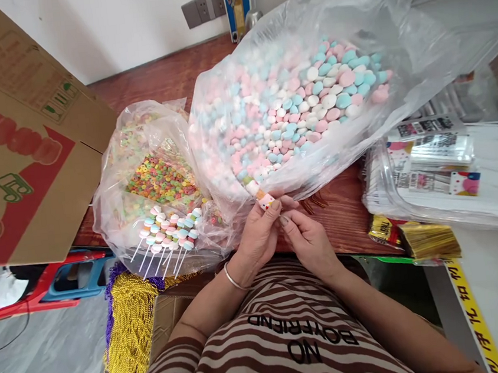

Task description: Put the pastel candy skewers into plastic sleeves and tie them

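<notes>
In front of my body, my left hand [259, 233] pinches a candy skewer [254, 188] between thumb and fingers. White, orange and green pieces show on it, with a pink dotted section beside my thumb. My right hand [311, 240] is closed against the left one at the skewer's lower end; what lies between its fingertips is hidden. Just beyond the hands is a large clear bag of pink, blue and white candies [311, 103]. To the left, several finished candy skewers [170, 229] with white sticks lie on a clear bag of small colourful rings [163, 180].
A cardboard box [25, 133] stands at left on the reddish wooden table [148, 78]. At right, a clear plastic tray [382, 187] holds white sticks and printed packets. Gold twist ties [430, 240] lie at its front edge. Gold bead strands [133, 329] hang below left.
</notes>
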Action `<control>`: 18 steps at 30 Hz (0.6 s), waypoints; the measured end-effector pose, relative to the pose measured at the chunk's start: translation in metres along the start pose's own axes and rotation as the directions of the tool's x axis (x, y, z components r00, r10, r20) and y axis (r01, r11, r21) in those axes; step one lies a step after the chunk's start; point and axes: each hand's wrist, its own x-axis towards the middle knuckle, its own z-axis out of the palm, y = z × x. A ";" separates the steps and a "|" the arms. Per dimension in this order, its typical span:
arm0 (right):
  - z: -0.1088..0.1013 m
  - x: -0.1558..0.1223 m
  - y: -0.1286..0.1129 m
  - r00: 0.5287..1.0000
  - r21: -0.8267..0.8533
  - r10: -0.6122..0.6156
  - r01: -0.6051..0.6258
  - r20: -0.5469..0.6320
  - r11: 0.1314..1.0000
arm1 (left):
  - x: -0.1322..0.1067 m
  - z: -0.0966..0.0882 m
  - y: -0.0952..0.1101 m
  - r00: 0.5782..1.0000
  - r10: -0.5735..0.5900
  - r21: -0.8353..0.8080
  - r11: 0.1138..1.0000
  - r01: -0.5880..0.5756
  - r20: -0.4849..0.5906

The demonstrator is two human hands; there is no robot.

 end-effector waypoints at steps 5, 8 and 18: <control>0.003 -0.002 0.012 0.903 -0.653 -0.426 0.293 -0.051 0.698 | -0.007 -0.004 -0.010 0.999 -0.042 0.199 0.979 0.045 -0.016; 0.008 -0.001 0.017 0.835 -0.788 -0.549 0.325 -0.021 0.523 | -0.009 -0.007 -0.019 0.997 0.037 0.368 0.930 -0.009 -0.070; 0.002 0.003 0.017 0.742 -0.806 -0.668 0.431 0.060 0.405 | -0.016 -0.003 -0.015 0.995 0.080 0.612 0.784 -0.103 0.065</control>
